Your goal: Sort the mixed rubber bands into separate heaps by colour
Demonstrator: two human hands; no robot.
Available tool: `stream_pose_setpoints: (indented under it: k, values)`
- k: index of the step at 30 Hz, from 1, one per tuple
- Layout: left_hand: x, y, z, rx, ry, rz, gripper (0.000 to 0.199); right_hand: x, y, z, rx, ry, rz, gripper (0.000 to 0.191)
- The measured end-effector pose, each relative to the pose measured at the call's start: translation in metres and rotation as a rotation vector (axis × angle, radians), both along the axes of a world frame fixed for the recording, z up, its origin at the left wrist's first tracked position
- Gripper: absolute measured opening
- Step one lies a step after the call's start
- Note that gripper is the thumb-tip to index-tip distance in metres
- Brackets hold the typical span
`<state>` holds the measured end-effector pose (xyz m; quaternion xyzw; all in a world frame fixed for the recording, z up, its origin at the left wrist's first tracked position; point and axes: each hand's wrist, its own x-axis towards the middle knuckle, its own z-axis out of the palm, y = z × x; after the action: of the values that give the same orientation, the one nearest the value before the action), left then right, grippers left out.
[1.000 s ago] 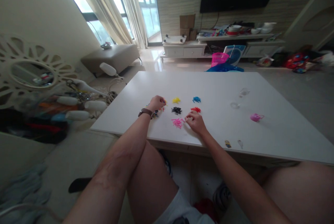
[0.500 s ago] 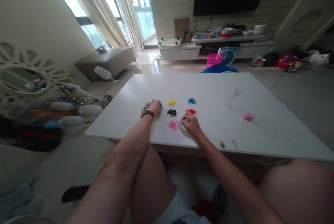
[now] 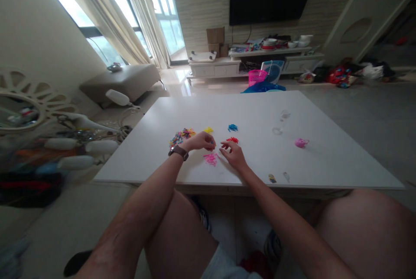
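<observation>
Small coloured pieces lie on the white counter (image 3: 253,108), part of them set apart by colour. A yellow pile (image 3: 208,130) and a blue pile (image 3: 232,128) sit farther towards the far edge, a red pile (image 3: 232,140) lies just nearer than the blue, and a pink pile (image 3: 210,159) is closest to the near edge. A mixed heap (image 3: 182,137), nearest the left edge, holds many colours together, so a fair share looks not yet separated.

The left hand (image 3: 202,141) is over the counter between the mixed heap and the right hand (image 3: 233,155), its fingers curled and nearly closed; specks of colour at the fingertips suggest it grips a few pieces, too small to count. It hides whatever lies beneath it. The right hand is loosely open, thumb and fingers parted, just nearer than the red pile; whether it holds anything, I cannot tell.

Towards the right edge lies a pink round object (image 3: 301,143), well apart from the piles.
</observation>
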<state>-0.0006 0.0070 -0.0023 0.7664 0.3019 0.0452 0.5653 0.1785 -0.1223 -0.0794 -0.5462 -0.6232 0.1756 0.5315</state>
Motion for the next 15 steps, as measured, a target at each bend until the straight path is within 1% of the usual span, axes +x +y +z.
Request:
stream_pose_setpoints:
  k: [6, 11, 15]
  values:
    - [0.009, -0.011, 0.007, -0.006, 0.009, -0.015, 0.018, 0.001, -0.003, 0.002, 0.057, -0.063, 0.067, 0.018]
    - [0.011, -0.015, 0.015, 0.027, 0.017, -0.059, 0.021, 0.001, -0.005, 0.003, 0.059, -0.104, 0.051, 0.014]
    - [0.011, -0.015, 0.017, 0.049, 0.018, -0.066, 0.021, 0.000, -0.005, 0.003, 0.071, -0.117, 0.066, 0.012]
